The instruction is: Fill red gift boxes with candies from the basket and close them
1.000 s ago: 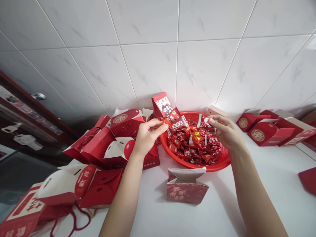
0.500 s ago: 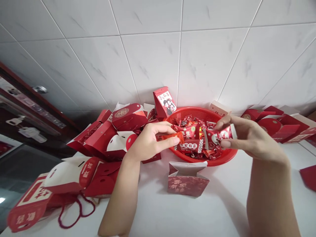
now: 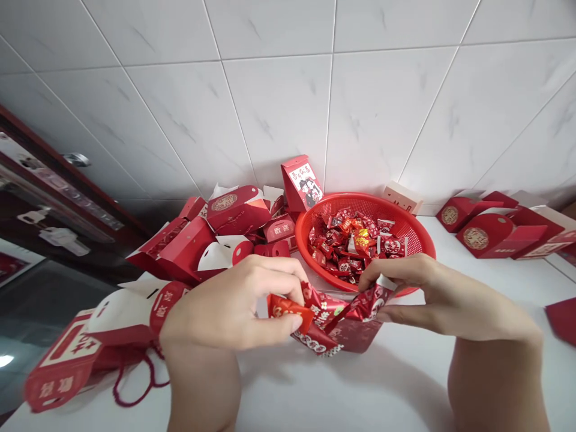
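My left hand (image 3: 243, 306) pinches several wrapped candies, among them an orange-red one (image 3: 290, 311) and a dark red one (image 3: 317, 343). Between thumb and fingers, my right hand (image 3: 432, 300) grips a shiny red candy packet (image 3: 369, 302) with a white end. Both hands hold these over a small red paper box (image 3: 360, 335), whose opening is mostly hidden by the candies. Just behind, a red plastic basket (image 3: 423, 231) contains many small wrapped candies (image 3: 344, 246).
Red gift boxes (image 3: 238, 210) crowd the left side, some with cords (image 3: 135, 399). One upright box (image 3: 303, 183) leans by the tiled wall (image 3: 279, 108). More boxes (image 3: 488, 234) stand at right on the white table (image 3: 342, 396). A dark cabinet is at far left.
Both hands have moved from over the basket toward me, carrying candies to the small paper box. The basket's contents are now more exposed.
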`<state>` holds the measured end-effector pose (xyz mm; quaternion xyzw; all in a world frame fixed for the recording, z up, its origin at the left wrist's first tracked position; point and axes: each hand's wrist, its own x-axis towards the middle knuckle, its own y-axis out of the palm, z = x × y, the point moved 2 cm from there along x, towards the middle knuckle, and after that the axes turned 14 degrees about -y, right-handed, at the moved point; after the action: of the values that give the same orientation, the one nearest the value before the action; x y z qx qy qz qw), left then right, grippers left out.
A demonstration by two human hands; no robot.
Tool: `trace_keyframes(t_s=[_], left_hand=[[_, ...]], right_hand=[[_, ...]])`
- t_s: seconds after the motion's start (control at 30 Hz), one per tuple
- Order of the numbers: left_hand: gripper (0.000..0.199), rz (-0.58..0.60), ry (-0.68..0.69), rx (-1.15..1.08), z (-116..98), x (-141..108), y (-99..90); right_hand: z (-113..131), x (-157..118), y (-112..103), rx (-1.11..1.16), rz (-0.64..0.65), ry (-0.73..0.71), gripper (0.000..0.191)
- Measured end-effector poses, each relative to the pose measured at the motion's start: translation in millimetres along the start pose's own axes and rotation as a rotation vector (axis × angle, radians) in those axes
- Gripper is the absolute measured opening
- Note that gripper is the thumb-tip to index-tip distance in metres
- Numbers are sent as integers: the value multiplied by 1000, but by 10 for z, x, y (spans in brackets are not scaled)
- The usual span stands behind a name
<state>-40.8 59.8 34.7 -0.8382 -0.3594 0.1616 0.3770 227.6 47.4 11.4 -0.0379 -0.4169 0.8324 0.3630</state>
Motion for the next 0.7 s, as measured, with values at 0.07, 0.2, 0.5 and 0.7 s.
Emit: trace_keyframes(t_s=[0.07,0.2,0.5,0.7], left_hand=[[15,27,-24,11,2,6,18],[17,25,-63,27,21,-14,25],[20,318,165,95,-85,218,496],[32,427,134,283,-190,246,622]], right_hand=[[1,-9,36,-49,9,-1,16],[-27,-51,15,-93,1,46,15],[-38,69,127,-14,-27,156,24],[-43,113,196,29,87,137,26]])
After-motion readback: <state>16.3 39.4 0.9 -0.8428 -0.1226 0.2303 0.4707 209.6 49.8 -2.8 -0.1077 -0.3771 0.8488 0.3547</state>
